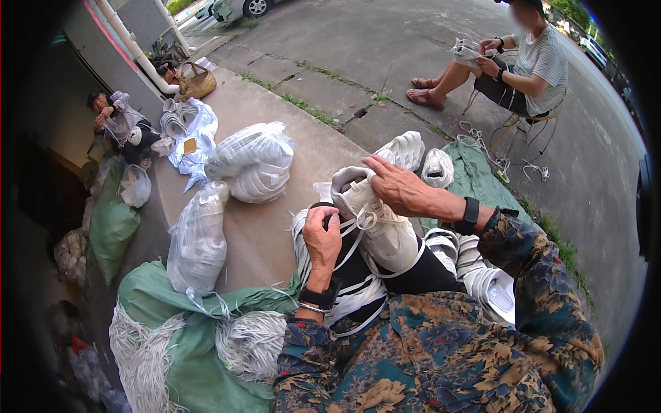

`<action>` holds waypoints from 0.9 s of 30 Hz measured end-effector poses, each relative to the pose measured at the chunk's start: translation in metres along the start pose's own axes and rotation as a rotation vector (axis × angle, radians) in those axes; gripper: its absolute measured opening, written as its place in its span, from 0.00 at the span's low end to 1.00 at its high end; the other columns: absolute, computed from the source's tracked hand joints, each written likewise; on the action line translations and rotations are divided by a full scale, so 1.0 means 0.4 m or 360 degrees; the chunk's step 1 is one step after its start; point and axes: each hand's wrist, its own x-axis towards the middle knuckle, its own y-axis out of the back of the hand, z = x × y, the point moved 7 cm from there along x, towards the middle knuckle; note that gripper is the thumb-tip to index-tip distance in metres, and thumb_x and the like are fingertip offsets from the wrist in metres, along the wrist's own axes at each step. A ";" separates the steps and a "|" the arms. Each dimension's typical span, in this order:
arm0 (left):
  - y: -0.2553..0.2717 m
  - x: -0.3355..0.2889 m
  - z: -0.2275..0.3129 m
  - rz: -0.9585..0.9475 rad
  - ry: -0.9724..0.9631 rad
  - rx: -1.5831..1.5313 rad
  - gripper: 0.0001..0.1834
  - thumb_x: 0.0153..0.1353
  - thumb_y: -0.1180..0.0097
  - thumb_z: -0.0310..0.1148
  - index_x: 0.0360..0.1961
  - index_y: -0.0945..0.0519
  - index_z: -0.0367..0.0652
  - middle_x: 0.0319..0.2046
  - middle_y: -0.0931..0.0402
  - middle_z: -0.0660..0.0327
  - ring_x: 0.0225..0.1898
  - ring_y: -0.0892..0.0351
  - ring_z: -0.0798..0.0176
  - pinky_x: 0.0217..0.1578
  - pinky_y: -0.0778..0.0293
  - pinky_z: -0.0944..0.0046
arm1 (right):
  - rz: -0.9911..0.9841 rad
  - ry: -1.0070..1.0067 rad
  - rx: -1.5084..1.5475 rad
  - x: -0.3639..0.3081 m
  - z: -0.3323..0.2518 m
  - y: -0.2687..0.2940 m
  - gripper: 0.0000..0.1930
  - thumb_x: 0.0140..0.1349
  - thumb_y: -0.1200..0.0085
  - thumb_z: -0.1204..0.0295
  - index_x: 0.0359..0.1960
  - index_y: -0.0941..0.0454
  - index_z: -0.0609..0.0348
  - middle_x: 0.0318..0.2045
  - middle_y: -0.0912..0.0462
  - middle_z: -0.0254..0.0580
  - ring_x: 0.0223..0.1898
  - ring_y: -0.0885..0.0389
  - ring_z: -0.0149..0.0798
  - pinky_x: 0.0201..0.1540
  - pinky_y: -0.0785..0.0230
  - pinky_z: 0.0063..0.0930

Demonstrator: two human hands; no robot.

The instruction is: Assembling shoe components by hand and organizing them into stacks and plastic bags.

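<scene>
A white sneaker (pixel 393 242) rests on my dark-trousered lap, its padded collar toward the upper left. My right hand (pixel 403 187) grips that collar from the right, thumb and fingers pressed on the rim. Left of the shoe, my left hand (pixel 321 237) is closed with its fingertips pinched on a white shoelace (pixel 350 224) that runs to the shoe's eyelets. A loose lace loop lies over the tongue. More white laces (pixel 354 303) drape across my left thigh. The pinched fingertips partly hide the lace end.
Bagged bundles (pixel 251 162) of white shoes lie ahead to the left. A green sack (pixel 200 365) with lace bundles (pixel 251 344) is at my left. Stacked sneakers (pixel 496 289) stand by my right side, near a green sheet (pixel 482 175). Two people (pixel 544 69) sit farther off, one holding a shoe.
</scene>
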 end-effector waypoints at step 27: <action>0.466 -0.189 -0.446 -0.0299 0.0942 0.1022 0.08 0.43 0.43 0.32 0.25 0.20 0.41 0.30 0.26 0.55 0.38 0.28 0.50 0.40 0.33 0.56 | 0.2142 -0.1603 0.2709 -0.759 0.819 0.277 0.03 0.60 0.54 0.78 0.30 0.35 0.59 0.20 0.31 0.32 0.18 0.34 0.25 0.19 0.37 0.14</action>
